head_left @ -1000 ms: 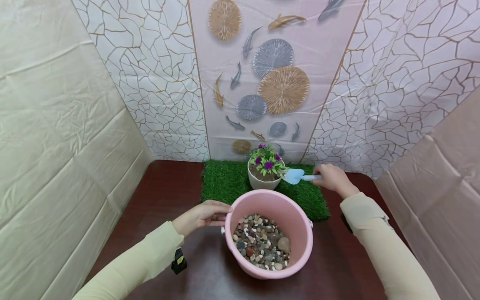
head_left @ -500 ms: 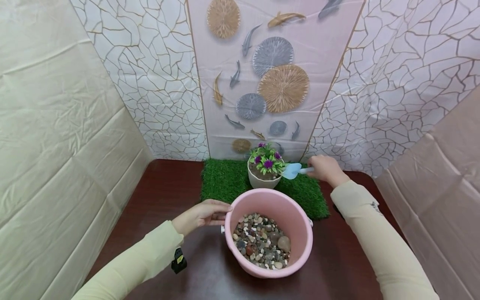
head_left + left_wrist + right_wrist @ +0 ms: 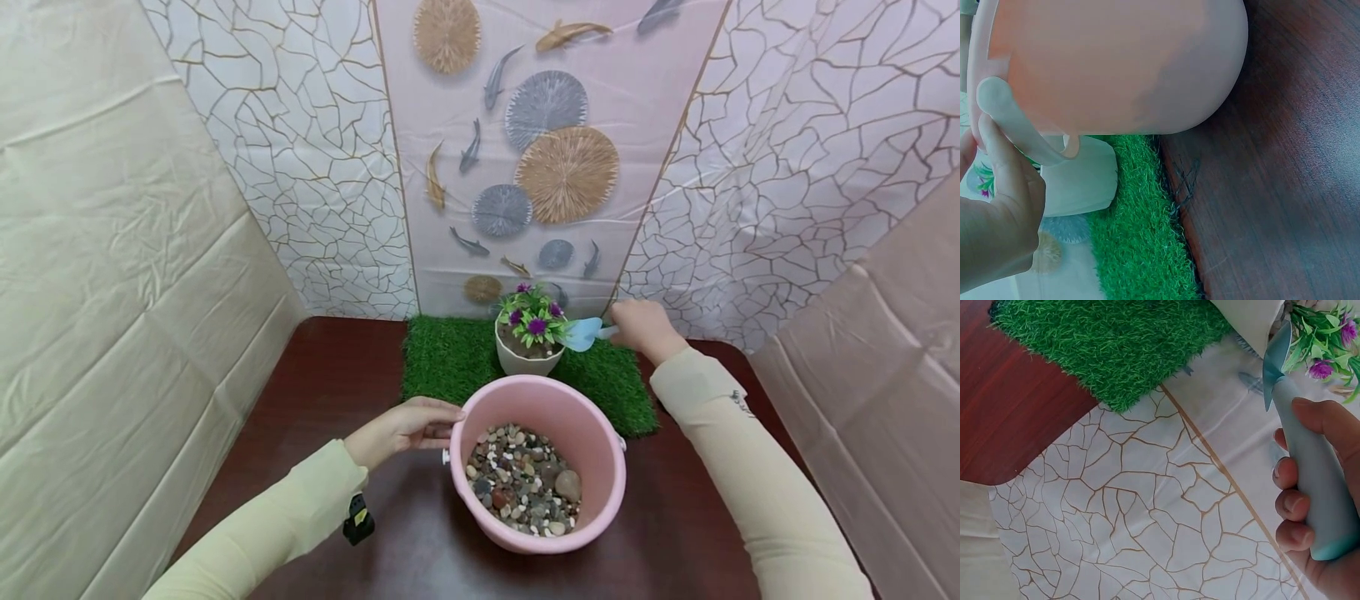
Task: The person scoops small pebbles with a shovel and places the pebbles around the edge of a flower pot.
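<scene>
Two hands show in the head view: the left hand (image 3: pixel 414 427) pinches the rim of the pink bucket (image 3: pixel 596 454); the right hand (image 3: pixel 643 327), nearer the flowerpot (image 3: pixel 525 363), points a blue trowel (image 3: pixel 582 334) left towards it. The left wrist view cuts off part of that pinch. In the right wrist view, fingers wrap the trowel's handle; the blade's load and any pot contact are unclear.

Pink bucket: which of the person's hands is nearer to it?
Left. The left hand pinches the pink bucket at its rim's left side; the right hand, holding the trowel, is apart from the bucket, beyond and to its right.
</scene>
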### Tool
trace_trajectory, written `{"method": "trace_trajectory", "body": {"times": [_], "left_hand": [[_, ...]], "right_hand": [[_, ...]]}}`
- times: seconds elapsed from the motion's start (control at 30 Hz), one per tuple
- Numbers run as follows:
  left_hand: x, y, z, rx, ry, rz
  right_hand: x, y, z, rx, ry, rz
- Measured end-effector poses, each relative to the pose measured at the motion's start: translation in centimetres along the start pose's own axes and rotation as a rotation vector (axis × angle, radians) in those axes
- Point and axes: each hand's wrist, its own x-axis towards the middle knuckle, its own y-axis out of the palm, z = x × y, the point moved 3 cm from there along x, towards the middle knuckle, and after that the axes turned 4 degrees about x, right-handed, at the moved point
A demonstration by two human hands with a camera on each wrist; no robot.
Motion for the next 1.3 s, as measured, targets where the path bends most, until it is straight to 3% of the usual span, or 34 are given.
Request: {"method": "trace_trajectory", "body": {"times": [0.3,0.8,1.3], "left_hand": [[0.0,0.0,0.0,-0.007,0.000,0.004],[0.0,0.0,0.0,-0.005,0.004,0.001],[0.0,0.0,0.1,-0.006,-0.009,-0.008]], "right_hand": [[-0.8,-0.7,0.2,-0.010,-0.002,0.005],[-2.4,-0.4,-1.4,0.029,0.009,0.004],[-4.5,-0.6,-2.4,0.059,-0.057,-0.019]]}}
